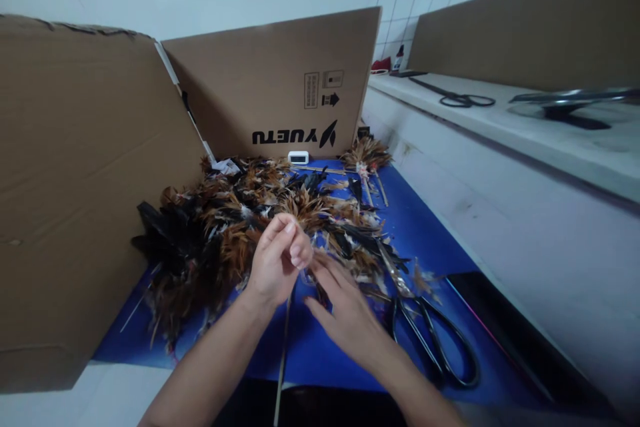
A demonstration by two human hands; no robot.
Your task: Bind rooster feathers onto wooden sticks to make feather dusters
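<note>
My left hand point(277, 259) is closed around the top of a thin wooden stick point(282, 360) that runs down toward me, with a tuft of brown feathers point(305, 208) at its upper end. My right hand point(345, 310) lies just to the right of it, fingers spread, fingertips touching the feathers beneath the left hand. Whether it pinches anything is hidden. Both hands hover over a blue mat point(425, 227). A big heap of brown and black feathers point(210, 240) fills the mat behind and to the left.
Black scissors point(433, 340) lie on the mat right of my right hand. Cardboard walls point(75, 180) stand at left and at the back point(280, 80). A small white device point(299, 157) and finished feather sticks point(367, 160) sit by the back wall. A white counter point(500, 120) holds more scissors.
</note>
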